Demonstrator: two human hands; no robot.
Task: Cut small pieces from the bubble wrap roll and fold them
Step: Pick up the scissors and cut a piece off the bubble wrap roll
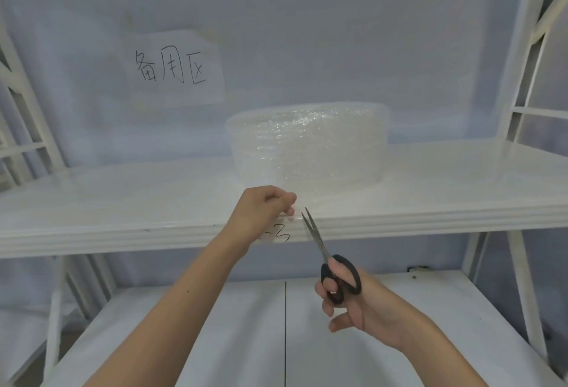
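A clear bubble wrap roll (307, 144) lies on the white middle shelf (123, 202), with a loose sheet running forward to the shelf's front edge. My left hand (264, 208) pinches the front end of that sheet at the edge. My right hand (353, 300) holds black-handled scissors (319, 242) below and right of the left hand. The blades are slightly apart and point up at the sheet's edge, just right of my left fingers.
A paper sign with handwritten characters (175, 68) hangs on the back wall. A small label (278, 234) is stuck on the shelf's front edge. A lower white shelf (215, 340) lies beneath my arms. White frame posts (522, 279) stand at both sides.
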